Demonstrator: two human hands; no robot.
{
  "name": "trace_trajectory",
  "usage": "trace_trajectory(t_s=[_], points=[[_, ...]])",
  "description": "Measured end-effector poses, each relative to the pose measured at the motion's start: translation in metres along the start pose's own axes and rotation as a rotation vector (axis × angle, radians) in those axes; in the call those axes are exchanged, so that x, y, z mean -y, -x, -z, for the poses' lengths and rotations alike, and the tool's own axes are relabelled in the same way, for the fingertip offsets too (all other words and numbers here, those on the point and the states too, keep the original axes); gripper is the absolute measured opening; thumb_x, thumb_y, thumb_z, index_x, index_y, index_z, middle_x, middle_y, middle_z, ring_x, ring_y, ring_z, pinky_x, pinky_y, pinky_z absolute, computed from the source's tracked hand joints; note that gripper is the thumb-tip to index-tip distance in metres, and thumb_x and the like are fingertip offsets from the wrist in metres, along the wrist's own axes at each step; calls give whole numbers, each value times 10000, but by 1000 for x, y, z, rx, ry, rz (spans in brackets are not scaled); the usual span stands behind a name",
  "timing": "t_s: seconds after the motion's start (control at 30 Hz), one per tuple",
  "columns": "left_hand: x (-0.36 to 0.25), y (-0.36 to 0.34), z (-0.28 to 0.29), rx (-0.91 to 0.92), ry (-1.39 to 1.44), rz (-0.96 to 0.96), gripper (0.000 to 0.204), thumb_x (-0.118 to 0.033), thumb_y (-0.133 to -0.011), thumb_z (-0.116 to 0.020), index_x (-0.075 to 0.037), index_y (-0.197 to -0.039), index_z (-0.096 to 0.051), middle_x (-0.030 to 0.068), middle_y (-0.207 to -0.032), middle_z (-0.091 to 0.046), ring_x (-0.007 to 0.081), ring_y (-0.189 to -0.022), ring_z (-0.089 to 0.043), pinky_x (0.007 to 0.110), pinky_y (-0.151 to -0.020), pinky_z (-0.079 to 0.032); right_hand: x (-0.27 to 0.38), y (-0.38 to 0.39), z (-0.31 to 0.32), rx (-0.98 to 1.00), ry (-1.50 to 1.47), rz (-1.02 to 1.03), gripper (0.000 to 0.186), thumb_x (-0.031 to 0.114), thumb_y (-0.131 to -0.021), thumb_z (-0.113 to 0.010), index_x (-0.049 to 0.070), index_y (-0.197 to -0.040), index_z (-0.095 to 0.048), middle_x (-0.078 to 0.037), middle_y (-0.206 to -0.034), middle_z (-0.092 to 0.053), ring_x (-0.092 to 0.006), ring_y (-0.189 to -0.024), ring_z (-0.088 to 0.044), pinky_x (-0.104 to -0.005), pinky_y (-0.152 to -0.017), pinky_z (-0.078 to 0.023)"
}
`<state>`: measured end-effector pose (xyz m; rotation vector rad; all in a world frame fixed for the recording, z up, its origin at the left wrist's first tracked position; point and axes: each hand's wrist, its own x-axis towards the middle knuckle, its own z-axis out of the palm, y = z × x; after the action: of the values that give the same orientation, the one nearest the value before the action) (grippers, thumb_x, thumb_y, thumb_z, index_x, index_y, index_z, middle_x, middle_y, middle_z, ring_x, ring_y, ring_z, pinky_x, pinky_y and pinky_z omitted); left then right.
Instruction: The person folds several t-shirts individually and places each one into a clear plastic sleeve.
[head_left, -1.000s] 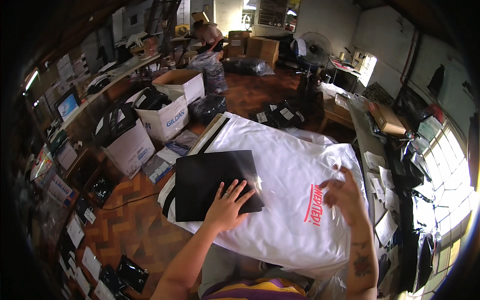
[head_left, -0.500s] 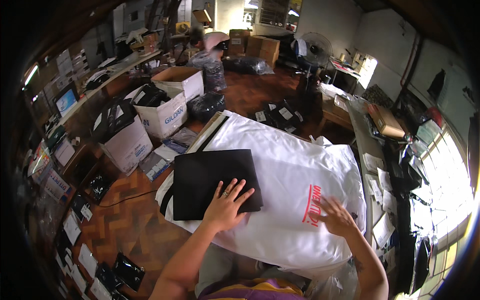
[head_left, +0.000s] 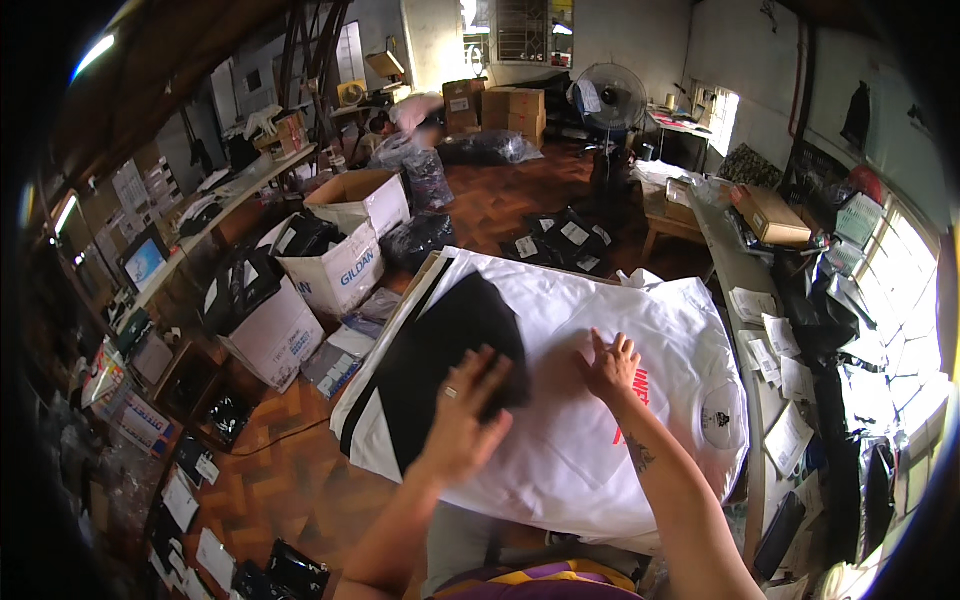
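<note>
My left hand (head_left: 465, 405), blurred by motion with fingers apart, is on a flat black sheet (head_left: 420, 365), which lies askew over the left part of a white T-shirt (head_left: 650, 460) with red print. My right hand (head_left: 610, 365) is open, fingers spread over the shirt's middle beside the print, which my wrist partly hides. The shirt's collar (head_left: 722, 420) shows at the right. Beneath, more white fabric is spread on a board (head_left: 437, 260) with a dark band along its left side.
Boxes with black bags (head_left: 340, 275) stand left of the board, a cluttered counter (head_left: 710, 240) runs along the right, and packages (head_left: 560, 240) lie on the floor beyond. A crouching person (head_left: 410, 125) is at the back near a standing fan (head_left: 610, 95).
The black sheet has turned and now lies diagonally under my left hand. My right hand has moved left and forward. The person at the back has bent lower.
</note>
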<state>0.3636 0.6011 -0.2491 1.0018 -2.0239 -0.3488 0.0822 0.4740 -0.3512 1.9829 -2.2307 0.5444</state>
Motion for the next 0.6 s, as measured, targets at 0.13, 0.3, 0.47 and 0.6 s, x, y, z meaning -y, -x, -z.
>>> trace_trajectory(t_s=[0.13, 0.3, 0.47, 0.6], points=[[-1, 44, -69, 463, -440, -104, 665, -346, -922, -614, -209, -1523, -365, 167, -1561, -318, 332, -1465, -277, 587, -1175, -160, -1, 4, -12, -327, -263, 22, 412, 316, -832, -721, 178, -1215, -653, -143, -1145, -565, -328, -1098, -515, -454, -937, -392], [-10, 44, -69, 422, -259, -85, 670, -320, -928, -605, -157, -1526, -353, 131, -1578, -300, 324, -1471, -271, 580, -1178, -161, -18, 87, 17, -47, -588, 375, 120, 86, -722, -733, 95, -841, -739, -73, -1005, -672, -291, -1039, -609, -423, -895, -475], [-17, 55, -38, 707, -180, -226, 729, -334, -914, -623, -156, -1549, -311, 95, -1622, -236, 271, -1498, -230, 539, -1192, -159, -27, 87, 19, -69, -692, 288, 133, 37, -708, -697, 72, -827, -746, -69, -1036, -702, -273, -1032, -636, -400, -938, -485], [-28, 61, -16, 902, -97, -280, 740, -299, -902, -652, -206, -1550, -308, 73, -1606, -276, 257, -1497, -236, 525, -1200, -163, -39, 74, 32, 181, -966, 124, 111, 94, -784, -730, 45, -882, -746, -111, -954, -720, -242, -923, -684, -341, -868, -527]])
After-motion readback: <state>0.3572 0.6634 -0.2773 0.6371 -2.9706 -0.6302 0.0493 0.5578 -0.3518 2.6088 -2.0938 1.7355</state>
